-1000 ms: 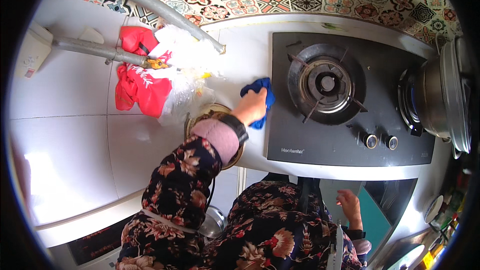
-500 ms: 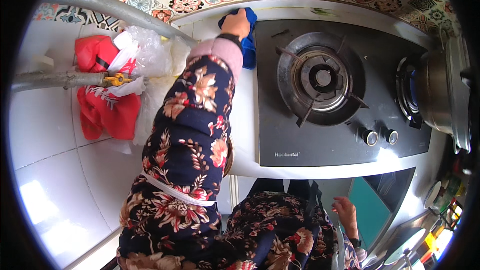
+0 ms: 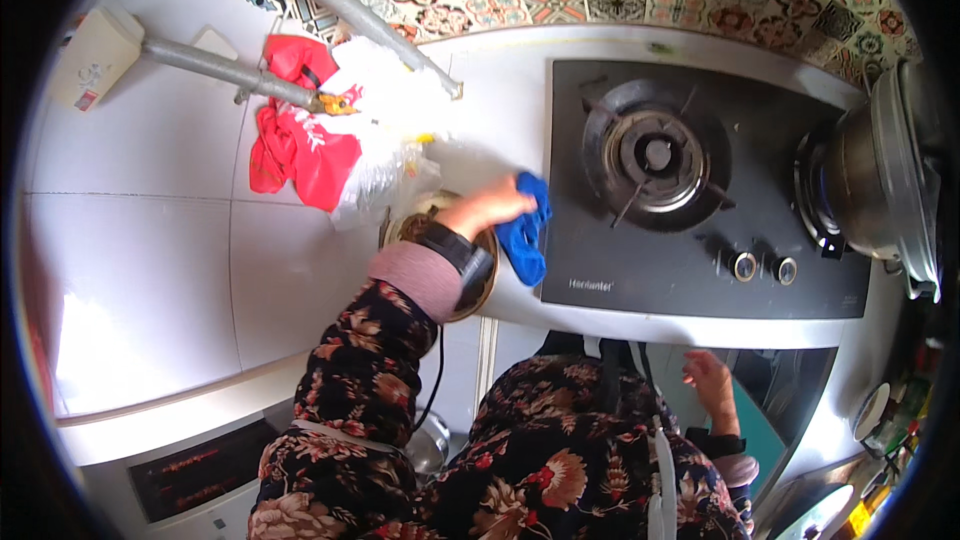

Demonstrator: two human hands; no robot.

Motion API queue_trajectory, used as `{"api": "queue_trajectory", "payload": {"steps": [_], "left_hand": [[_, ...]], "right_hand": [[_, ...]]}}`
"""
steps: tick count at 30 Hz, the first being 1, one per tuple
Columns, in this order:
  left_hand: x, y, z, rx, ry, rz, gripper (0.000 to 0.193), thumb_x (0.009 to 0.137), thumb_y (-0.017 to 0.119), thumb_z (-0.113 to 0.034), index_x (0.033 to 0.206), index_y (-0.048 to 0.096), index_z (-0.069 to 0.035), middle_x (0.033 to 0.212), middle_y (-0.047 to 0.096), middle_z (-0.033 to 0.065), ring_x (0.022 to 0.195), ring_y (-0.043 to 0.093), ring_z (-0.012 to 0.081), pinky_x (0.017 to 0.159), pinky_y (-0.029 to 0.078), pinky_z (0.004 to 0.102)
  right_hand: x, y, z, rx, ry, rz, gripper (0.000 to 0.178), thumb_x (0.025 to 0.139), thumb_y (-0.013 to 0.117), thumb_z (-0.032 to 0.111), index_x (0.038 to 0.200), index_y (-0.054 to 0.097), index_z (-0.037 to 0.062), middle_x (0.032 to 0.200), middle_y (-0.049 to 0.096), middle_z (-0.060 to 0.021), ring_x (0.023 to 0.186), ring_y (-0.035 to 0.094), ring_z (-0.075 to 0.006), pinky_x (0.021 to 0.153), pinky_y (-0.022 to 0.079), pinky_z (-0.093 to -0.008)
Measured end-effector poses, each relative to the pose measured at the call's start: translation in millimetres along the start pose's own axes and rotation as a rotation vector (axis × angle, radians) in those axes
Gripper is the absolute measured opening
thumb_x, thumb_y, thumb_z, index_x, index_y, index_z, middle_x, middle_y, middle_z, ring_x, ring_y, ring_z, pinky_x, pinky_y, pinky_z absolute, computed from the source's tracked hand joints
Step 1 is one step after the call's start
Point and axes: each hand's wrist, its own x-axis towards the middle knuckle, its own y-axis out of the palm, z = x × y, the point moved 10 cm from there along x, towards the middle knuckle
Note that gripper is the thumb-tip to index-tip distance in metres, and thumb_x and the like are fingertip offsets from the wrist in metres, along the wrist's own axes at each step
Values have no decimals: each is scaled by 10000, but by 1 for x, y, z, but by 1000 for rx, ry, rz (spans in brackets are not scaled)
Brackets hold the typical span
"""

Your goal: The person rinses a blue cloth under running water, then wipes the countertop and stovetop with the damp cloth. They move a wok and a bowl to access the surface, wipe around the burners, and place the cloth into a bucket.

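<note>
Left hand: it grips a crumpled dark-blue cloth; the left hand (image 3: pixel 500 204) is closed on its upper part, with the fingers bent over the fabric.
Blue cloth: the crumpled dark-blue cloth (image 3: pixel 525 245) is on the white smooth bench (image 3: pixel 490 105), along the left edge of the stove; its lower part hangs loose from the fingers toward the front of the bench. Whether it touches the stove edge, I cannot tell surely.
Right hand: the right hand (image 3: pixel 711 380) is low in front of the bench, near the body, with fingers loosely bent and half spread.
Stove: the black flat gas stove (image 3: pixel 620 275) carries a round dark metal burner (image 3: pixel 657 154) on its left part and two round knobs (image 3: pixel 743 266) near the front.
Pot: a large silver metal pot (image 3: pixel 865 180) stands over the right side of the stove.
Under left forearm: a round brown-rimmed object (image 3: pixel 486 298) is partly hidden by the wrist.
Left side: a red plastic bag (image 3: pixel 310 160) and a clear plastic bag (image 3: pixel 375 195) lie together beside a grey metal pipe (image 3: pixel 215 68) with a yellow valve (image 3: pixel 335 104).
Behind: colourful patterned tiles (image 3: pixel 545 0) stand along the bench.
</note>
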Motion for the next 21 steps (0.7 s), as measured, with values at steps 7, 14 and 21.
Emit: {"api": "queue_trajectory", "payload": {"steps": [7,14,21], "left_hand": [[19,-74,2,867,-168,-159,425,806,567,-155,1220,506,-81,1198,550,200,1085,569,364,892,477,441],[25,-16,-22,788,-232,-69,453,776,536,-219,1139,564,50,1069,642,250,1021,627,346,886,485,387],[12,23,8,365,-312,-130,595,810,489,-169,1285,317,145,1163,541,360,1112,542,446,960,424,456]], "right_hand": [[-20,-13,-30,-4,74,-23,233,845,550,99,1050,617,10,760,668,-83,663,644,-137,622,506,-258],[-37,0,-54,113,88,-25,231,849,558,99,1053,621,8,768,666,-74,666,646,-143,604,501,-254],[-24,-2,-52,135,134,-17,236,847,545,83,1055,624,5,778,668,-82,664,646,-140,607,503,-258]]}}
